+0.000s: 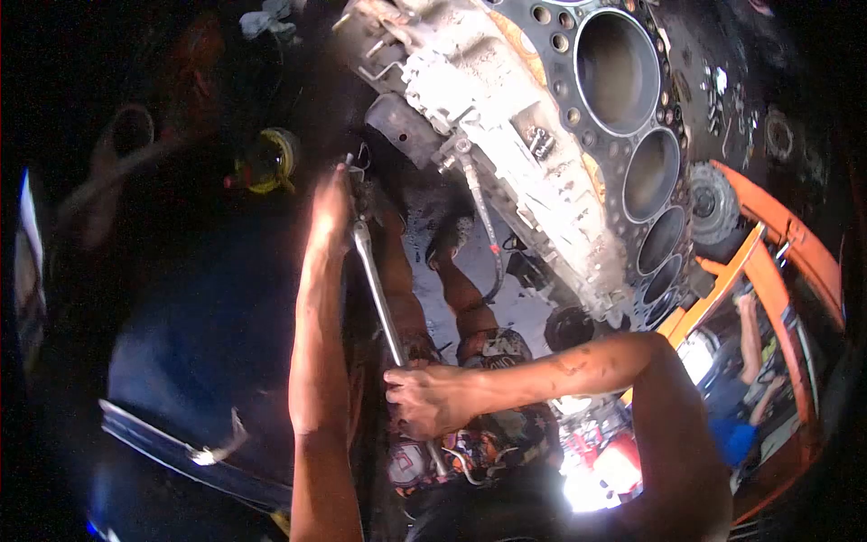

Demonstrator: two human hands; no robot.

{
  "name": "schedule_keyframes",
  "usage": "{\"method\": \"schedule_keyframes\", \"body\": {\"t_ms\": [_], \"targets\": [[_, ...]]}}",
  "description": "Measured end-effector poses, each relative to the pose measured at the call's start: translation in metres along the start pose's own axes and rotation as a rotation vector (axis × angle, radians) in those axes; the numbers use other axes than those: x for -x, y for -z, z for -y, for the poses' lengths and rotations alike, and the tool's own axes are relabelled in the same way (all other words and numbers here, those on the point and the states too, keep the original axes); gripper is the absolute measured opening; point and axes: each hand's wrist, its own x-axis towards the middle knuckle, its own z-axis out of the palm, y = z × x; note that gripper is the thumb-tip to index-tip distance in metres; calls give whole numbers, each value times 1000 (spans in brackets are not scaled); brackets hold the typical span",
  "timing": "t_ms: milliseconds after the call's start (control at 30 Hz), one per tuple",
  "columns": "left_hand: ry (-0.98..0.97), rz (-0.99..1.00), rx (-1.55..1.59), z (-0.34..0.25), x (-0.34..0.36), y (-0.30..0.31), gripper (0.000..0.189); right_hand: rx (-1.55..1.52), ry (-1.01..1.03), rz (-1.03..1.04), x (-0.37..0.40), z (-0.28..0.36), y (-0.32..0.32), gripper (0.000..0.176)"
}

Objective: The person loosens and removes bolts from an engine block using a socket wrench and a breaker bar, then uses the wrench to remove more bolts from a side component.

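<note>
- Your right hand (429, 402) is low on the long metal bar (381, 298), with its fingers clamped on it.
- Your left hand (336, 212) is by the bar's top end; I can't tell if its fingers are closed.
- The bar slants beside the engine block (542, 185), off its pale long edge.
- Best to hold the top steady and push smoothly.
- A hose (480, 203) hangs between them and could snag.
- Past the block's far edge are an orange frame (766, 206) and another person (750, 339).
</note>
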Motion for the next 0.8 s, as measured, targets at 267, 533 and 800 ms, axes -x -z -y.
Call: {"method": "schedule_keyframes", "body": {"t_ms": [267,533,800], "targets": [[237,-107,357,142,30,-35,33,-360,57,-2,8,37,79,23],[233,-229,-54,288,9,-54,58,-490,-78,-166,59,98,74,30],[283,-404,-458,341,35,-72,73,-468,-211,-193,97,111,83,27]]}}
